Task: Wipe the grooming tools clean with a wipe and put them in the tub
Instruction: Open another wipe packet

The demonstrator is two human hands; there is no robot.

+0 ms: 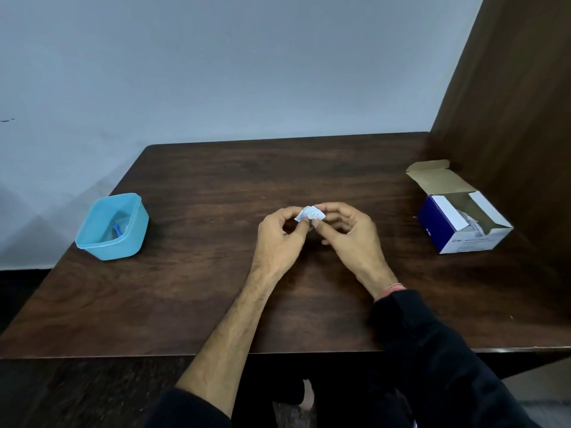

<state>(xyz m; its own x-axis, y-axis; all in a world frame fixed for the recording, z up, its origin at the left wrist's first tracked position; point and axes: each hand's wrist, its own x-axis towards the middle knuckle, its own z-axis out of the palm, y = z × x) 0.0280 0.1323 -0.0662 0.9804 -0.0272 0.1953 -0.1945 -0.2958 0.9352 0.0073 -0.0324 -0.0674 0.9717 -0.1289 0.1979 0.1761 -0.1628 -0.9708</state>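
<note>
Wipe packet (310, 214) crosswise between both hands

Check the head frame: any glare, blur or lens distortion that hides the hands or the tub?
Head view: light is dim and even, no glare. Wide-angle bend shows on the table edges. The sachet print, pinched between left hand and right hand, is too soft to read. The blue tub shows sharp, its contents small and indistinct.
</note>
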